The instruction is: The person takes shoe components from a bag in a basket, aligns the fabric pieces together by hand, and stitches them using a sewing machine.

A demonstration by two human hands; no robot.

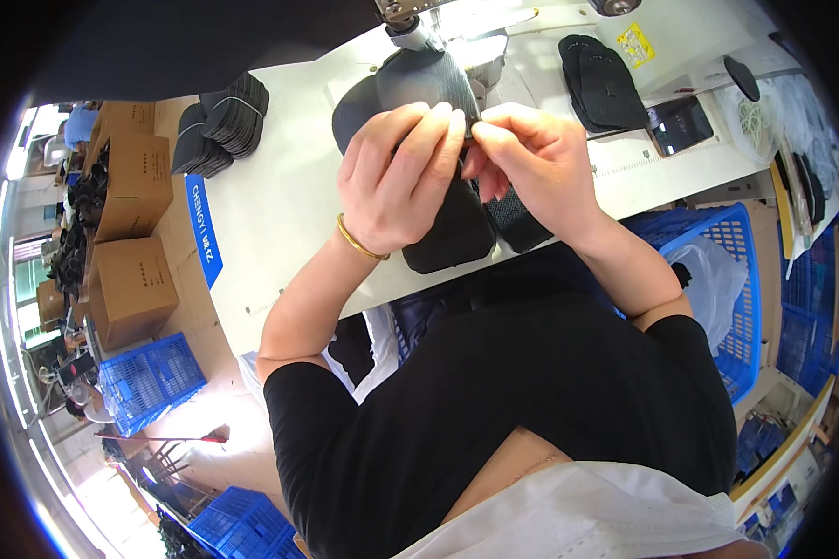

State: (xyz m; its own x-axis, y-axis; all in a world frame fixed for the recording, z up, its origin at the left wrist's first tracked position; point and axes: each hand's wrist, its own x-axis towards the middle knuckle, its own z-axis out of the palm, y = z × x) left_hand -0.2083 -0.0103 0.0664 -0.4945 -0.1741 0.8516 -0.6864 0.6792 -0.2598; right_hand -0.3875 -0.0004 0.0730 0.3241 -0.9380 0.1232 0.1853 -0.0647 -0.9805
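Note:
My left hand point(401, 175) and my right hand point(536, 166) meet over the white worktable point(298, 140), fingertips pinched close together. Between them shows a small dark bit, too small to make out. Beneath and around my hands lie a large black rounded piece point(452, 233) and a black textured piece point(515, 220), partly covered by the fingers. Just beyond the fingertips, the far part of the black material reaches toward the metal head of what looks like a sewing machine point(414, 34). A gold-coloured bangle point(359, 240) circles my left wrist.
Bundled black cut pieces point(236, 114) sit at the table's left; flat black pieces point(601, 86) lie at the right beside a dark phone point(680, 125). A blue crate point(742, 307) with plastic bags stands right of me. Cardboard boxes point(132, 291) are on the left floor.

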